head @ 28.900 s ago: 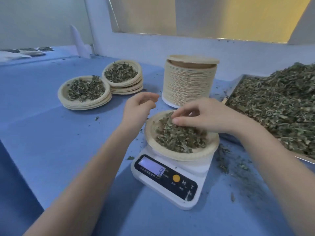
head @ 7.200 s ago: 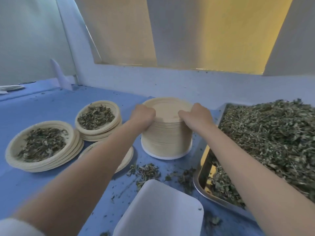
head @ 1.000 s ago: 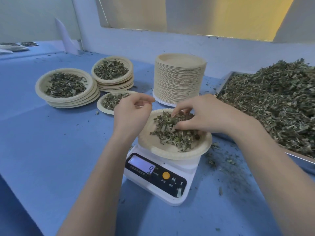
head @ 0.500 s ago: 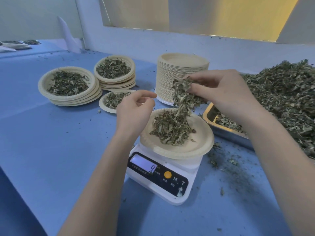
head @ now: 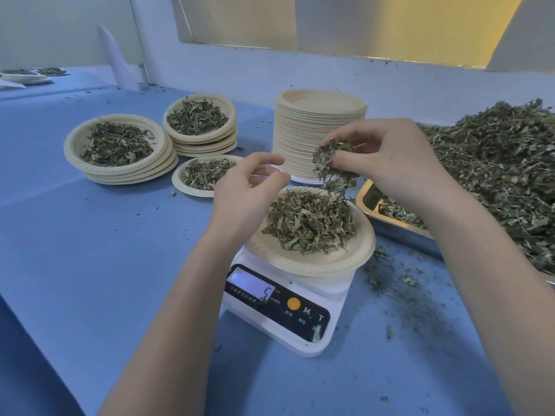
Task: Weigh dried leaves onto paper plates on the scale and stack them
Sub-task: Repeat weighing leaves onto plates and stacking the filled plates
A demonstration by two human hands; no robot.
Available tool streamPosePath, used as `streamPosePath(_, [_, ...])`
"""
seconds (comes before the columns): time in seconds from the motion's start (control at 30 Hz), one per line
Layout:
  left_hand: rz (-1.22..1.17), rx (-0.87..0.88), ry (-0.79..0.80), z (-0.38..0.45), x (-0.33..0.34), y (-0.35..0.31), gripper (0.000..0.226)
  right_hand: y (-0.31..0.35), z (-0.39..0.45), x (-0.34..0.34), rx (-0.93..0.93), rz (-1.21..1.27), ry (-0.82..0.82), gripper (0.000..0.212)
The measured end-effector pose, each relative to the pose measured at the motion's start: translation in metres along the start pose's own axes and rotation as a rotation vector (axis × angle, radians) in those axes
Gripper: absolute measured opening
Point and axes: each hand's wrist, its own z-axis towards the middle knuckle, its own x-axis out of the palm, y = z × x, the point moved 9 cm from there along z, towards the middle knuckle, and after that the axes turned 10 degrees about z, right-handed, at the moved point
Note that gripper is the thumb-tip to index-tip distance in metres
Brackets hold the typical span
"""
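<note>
A white digital scale [head: 279, 313] stands on the blue table and carries a paper plate [head: 315, 262] with a heap of dried leaves [head: 309, 220]. My right hand [head: 387, 157] hovers above the plate's far edge and pinches a clump of leaves [head: 330, 163]; bits trail down from it. My left hand [head: 243, 193] hangs at the plate's left rim, fingers loosely curled, holding nothing. The display shows a 5.
A metal tray [head: 390, 226] heaped with loose leaves [head: 498, 175] fills the right side. A tall stack of empty plates [head: 303, 130] stands behind the scale. Filled plate stacks [head: 120, 145] [head: 201, 121] and a single filled plate [head: 204, 175] lie at left. Leaf crumbs [head: 399, 283] litter the cloth.
My right hand has stayed raised over the plate with its clump of leaves, shifting slightly lower and right. The heap on the plate looks fuller. The left hand has barely moved.
</note>
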Motion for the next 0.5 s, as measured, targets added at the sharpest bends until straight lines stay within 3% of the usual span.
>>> streamPosePath(0.3, [0.004,0.013,0.004,0.0,0.001,0.001,0.034,-0.014,0.006,-0.006,0.04,-0.069,-0.027,0.021])
streamPosePath(0.43, [0.005,0.014,-0.001,0.001,0.0,0.001,0.036,-0.022,0.009,-0.033,0.01,-0.456,-0.147,0.018])
streamPosePath(0.5, [0.005,0.017,-0.001,0.001,0.0,0.001,0.034,-0.037,0.011,-0.043,0.087,-0.722,-0.11,0.025])
